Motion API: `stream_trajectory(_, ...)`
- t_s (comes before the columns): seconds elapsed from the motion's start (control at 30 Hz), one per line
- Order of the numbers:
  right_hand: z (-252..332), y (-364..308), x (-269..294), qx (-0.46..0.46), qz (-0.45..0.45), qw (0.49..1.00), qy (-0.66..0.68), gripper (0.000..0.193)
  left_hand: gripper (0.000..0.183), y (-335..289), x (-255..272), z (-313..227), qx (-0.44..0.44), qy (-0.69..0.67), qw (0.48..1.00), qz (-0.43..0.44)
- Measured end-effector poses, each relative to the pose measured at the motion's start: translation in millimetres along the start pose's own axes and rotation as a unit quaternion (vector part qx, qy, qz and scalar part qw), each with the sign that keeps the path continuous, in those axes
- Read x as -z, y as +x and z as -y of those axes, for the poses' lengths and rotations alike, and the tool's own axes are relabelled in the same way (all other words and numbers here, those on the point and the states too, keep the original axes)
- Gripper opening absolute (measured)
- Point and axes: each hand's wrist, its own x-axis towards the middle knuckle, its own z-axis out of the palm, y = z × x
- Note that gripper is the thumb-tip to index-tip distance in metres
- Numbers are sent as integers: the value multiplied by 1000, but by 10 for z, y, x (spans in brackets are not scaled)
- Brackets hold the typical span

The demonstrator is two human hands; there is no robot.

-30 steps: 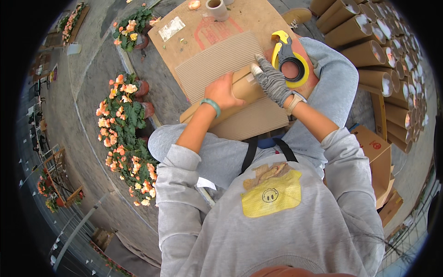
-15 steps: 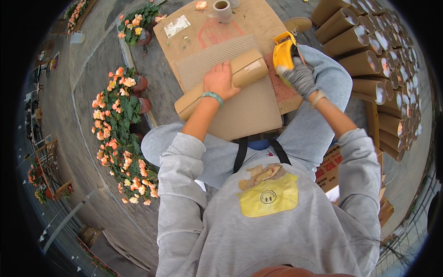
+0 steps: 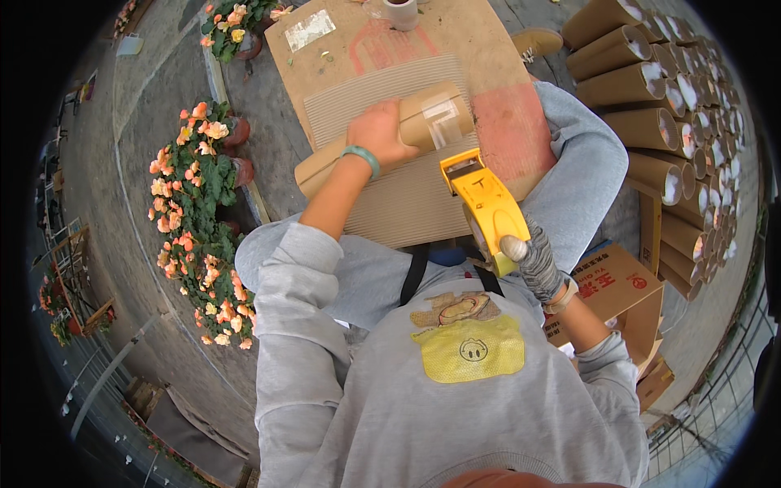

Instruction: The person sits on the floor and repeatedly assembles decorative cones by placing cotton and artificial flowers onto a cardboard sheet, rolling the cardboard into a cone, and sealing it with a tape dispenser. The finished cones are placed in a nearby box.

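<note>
Across the middle of the long brown cardboard tube (image 3: 413, 120), our bare left hand (image 3: 379, 135) curves snugly, thumb on the near side, fingertips out of sight over the far side. Now to our right hand (image 3: 537, 264) in its grey knitted glove: it's closed round the rear of the yellow plastic tape dispenser (image 3: 495, 207), thumb along the casing, other fingers partly hidden. So 2 hands, 2 things, and the left is plainly nearer the tube; it's on it. From our gloved fingers, the tube lies ahead and to the left, with the dispenser between.

Here's the crux: the tube's long axis slants from lower left to upper right, and the dispenser points up and left, nearly square across it. Its front sits just below the tube's right end, where we see 1 shiny strip of clear tape (image 3: 444, 115); whether that strip joins the dispenser, we can't be sure. Beneath the tube, we've got the ribbed tan cardboard sheet (image 3: 390, 213), resting on the broad brown cardboard work surface (image 3: 480, 41).
</note>
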Motion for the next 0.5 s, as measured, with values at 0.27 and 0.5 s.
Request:
stream_trajectory(0.27,-620,657,268,-119,115,945,282,62,73,-278,895,-399,-92,22,995,-39)
stream_trajectory(0.5,836,1438,197,-17,235,934,270,61,76,-949,445,-786,-253,78,961,-77)
